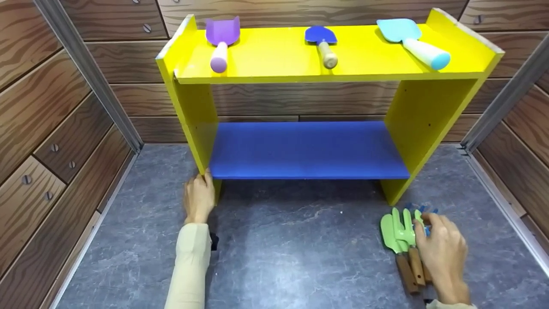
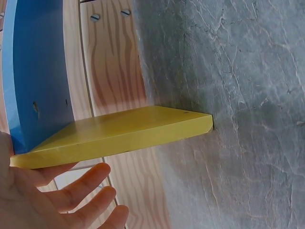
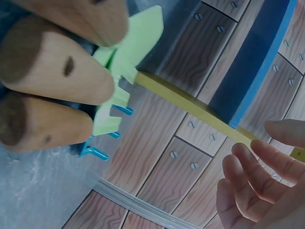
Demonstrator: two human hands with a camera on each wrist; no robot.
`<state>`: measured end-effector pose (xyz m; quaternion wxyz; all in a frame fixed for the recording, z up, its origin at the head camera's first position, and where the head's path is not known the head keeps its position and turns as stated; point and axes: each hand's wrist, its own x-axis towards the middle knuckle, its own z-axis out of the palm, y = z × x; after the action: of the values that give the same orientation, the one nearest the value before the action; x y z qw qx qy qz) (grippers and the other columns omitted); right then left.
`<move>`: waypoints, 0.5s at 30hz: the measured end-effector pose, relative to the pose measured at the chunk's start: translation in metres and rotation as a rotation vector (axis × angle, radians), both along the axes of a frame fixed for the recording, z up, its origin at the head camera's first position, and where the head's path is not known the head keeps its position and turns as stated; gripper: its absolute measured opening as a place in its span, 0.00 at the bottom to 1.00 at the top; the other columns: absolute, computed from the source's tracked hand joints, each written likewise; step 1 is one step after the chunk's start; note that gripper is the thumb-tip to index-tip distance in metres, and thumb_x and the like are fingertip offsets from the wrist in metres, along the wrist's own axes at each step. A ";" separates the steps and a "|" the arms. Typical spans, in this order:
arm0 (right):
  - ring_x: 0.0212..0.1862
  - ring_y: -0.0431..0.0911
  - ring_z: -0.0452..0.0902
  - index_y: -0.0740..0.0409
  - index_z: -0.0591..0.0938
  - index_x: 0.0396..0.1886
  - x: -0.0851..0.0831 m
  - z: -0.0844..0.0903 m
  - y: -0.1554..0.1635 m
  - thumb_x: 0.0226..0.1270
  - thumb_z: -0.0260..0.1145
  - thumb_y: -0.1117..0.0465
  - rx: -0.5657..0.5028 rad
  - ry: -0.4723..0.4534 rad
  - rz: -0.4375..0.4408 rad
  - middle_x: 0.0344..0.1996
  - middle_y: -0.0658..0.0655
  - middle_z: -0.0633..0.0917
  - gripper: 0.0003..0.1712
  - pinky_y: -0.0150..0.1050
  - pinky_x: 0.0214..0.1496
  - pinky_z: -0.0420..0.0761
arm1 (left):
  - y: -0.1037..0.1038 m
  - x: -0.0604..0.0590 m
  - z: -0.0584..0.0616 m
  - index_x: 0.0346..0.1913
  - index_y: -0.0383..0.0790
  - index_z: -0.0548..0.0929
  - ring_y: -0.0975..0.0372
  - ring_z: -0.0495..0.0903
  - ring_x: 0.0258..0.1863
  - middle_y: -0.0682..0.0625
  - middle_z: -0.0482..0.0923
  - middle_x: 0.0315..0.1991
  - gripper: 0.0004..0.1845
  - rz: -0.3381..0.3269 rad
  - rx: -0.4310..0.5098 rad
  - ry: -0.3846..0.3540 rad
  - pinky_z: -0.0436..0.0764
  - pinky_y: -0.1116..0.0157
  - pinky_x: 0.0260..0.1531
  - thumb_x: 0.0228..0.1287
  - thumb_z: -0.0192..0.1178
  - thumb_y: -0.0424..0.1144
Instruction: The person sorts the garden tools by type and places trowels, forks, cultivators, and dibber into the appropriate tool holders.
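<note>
Your left hand rests with straight, relaxed fingers against the foot of the yellow shelf unit's left side panel, grasping nothing; the left wrist view shows the fingers spread just beside that smooth, painted board edge. The unit stands on a grey, marble-veined floor, ringed by brown wood-grain panels studded with screw heads. Its lower board is a matte blue shelf. On the glossy yellow top lie three toy tools with rounded handles: a purple scoop, a dark blue trowel with a pale wooden handle, and a light blue shovel. No writing or label can be read anywhere. To the right, by the unit's right foot, lies a bundle of green garden tools: flat plastic blades and prongs on round brown wooden handles, with blue tines showing behind. Your right hand lies over them, fingers bent toward the heads; whether it actually grips them I cannot tell.
</note>
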<state>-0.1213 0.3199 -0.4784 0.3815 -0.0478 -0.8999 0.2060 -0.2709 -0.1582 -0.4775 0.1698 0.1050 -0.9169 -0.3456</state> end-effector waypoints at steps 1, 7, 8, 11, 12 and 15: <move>0.32 0.67 0.80 0.73 0.84 0.35 0.000 -0.001 0.000 0.55 0.73 0.73 -0.001 -0.005 0.003 0.32 0.70 0.85 0.09 0.65 0.32 0.74 | 0.000 0.000 0.000 0.37 0.28 0.81 0.34 0.77 0.46 0.30 0.79 0.38 0.28 0.000 0.001 0.000 0.72 0.41 0.50 0.82 0.41 0.49; 0.31 0.67 0.80 0.72 0.83 0.34 0.002 -0.008 0.000 0.56 0.73 0.72 -0.004 -0.055 0.010 0.30 0.70 0.84 0.08 0.65 0.31 0.75 | 0.000 0.000 -0.001 0.36 0.29 0.80 0.34 0.77 0.47 0.30 0.79 0.39 0.27 -0.005 0.014 -0.006 0.72 0.42 0.51 0.83 0.41 0.49; 0.30 0.67 0.80 0.72 0.83 0.34 0.003 -0.009 0.000 0.56 0.74 0.72 -0.004 -0.063 0.009 0.30 0.69 0.84 0.08 0.65 0.31 0.75 | 0.000 0.000 -0.001 0.36 0.29 0.80 0.34 0.77 0.47 0.30 0.79 0.39 0.27 -0.007 0.014 -0.006 0.71 0.42 0.51 0.83 0.41 0.49; 0.29 0.66 0.80 0.72 0.83 0.33 0.005 -0.014 0.000 0.56 0.74 0.71 -0.002 -0.092 0.000 0.29 0.69 0.84 0.08 0.64 0.30 0.76 | 0.000 0.000 -0.001 0.35 0.29 0.80 0.34 0.77 0.46 0.30 0.79 0.38 0.27 -0.008 0.009 -0.002 0.71 0.42 0.50 0.83 0.42 0.48; 0.29 0.66 0.80 0.72 0.83 0.33 0.006 -0.016 0.001 0.56 0.74 0.71 -0.001 -0.103 -0.004 0.29 0.68 0.84 0.08 0.64 0.29 0.75 | 0.000 0.000 -0.001 0.36 0.29 0.80 0.34 0.77 0.46 0.29 0.79 0.38 0.27 -0.008 0.008 0.001 0.71 0.42 0.50 0.82 0.42 0.48; 0.28 0.66 0.80 0.72 0.83 0.33 0.008 -0.020 0.003 0.55 0.74 0.71 0.001 -0.130 -0.011 0.28 0.68 0.84 0.08 0.64 0.29 0.75 | 0.000 -0.001 -0.002 0.36 0.28 0.80 0.34 0.77 0.46 0.29 0.79 0.38 0.27 -0.009 0.004 0.004 0.71 0.42 0.50 0.82 0.42 0.48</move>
<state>-0.1137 0.3225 -0.4986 0.3236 -0.0656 -0.9225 0.1999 -0.2715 -0.1583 -0.4791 0.1699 0.1005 -0.9163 -0.3484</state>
